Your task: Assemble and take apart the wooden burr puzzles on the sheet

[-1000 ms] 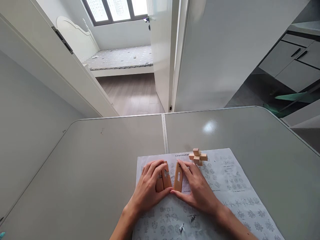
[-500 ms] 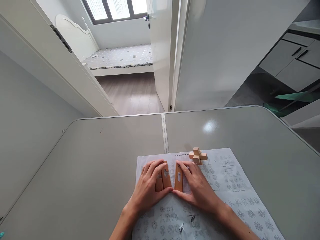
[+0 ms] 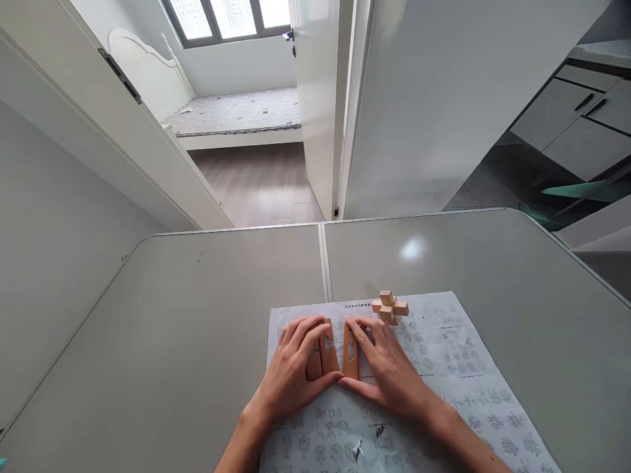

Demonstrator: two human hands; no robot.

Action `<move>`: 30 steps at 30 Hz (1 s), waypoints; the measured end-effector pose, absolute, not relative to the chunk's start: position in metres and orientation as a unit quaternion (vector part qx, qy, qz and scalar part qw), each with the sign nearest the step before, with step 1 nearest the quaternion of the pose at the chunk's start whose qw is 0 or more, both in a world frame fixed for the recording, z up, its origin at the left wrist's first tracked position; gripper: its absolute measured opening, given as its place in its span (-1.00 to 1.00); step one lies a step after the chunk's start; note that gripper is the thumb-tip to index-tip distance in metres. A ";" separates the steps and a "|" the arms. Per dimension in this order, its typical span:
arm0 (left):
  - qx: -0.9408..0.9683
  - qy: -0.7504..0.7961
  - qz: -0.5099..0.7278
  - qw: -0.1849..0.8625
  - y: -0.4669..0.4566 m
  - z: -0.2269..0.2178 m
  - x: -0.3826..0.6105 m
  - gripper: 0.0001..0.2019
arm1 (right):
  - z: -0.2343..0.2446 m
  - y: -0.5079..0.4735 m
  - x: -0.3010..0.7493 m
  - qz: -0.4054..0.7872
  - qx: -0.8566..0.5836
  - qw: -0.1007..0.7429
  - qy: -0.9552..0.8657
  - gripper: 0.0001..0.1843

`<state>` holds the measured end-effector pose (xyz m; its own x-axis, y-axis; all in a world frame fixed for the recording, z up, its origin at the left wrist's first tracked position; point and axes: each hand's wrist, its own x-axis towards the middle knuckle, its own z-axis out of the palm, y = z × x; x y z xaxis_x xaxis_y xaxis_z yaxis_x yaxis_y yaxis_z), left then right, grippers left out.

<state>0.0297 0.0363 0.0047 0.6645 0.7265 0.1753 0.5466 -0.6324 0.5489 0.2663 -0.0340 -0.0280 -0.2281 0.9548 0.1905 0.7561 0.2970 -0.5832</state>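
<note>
My left hand [image 3: 294, 362] grips two flat wooden puzzle pieces [image 3: 328, 351] side by side, fingers over their far ends and thumb along the near edge. Between the thumb and fingers of my right hand [image 3: 389, 368] is one slotted wooden puzzle piece [image 3: 351, 360] with an oval opening. A narrow gap separates the pieces of the two hands, and the thumb tips meet at the near side. Just beyond my right hand, an assembled wooden burr puzzle [image 3: 389, 307] stands on a printed sheet [image 3: 463, 368] covered with small diagrams.
The sheet lies on a grey table [image 3: 197, 341] with a seam [image 3: 324, 263] across it. Past the table's far edge are a white door [image 3: 320, 105], a bed [image 3: 236, 112] and a wall. Cabinets [image 3: 582, 112] stand at the far right.
My right hand has shifted slightly left with its slotted piece, narrowing the gap to the pieces in my left hand. The left hand stays almost still.
</note>
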 end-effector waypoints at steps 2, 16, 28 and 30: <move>0.885 0.354 0.192 0.232 0.036 0.005 0.030 -0.24 | -0.027 -0.034 0.267 0.185 -0.560 0.262 -0.764 0.23; 0.899 0.324 0.172 0.240 0.036 0.007 0.030 -0.26 | -0.029 -0.034 0.268 0.192 -0.542 0.269 -0.773 0.28; 0.916 0.310 0.150 0.204 0.033 0.008 0.031 -0.35 | -0.027 -0.034 0.268 0.210 -0.528 0.293 -0.769 0.21; 0.922 0.301 0.148 0.192 0.033 0.009 0.032 -0.41 | -0.026 -0.034 0.268 0.212 -0.523 0.308 -0.766 0.08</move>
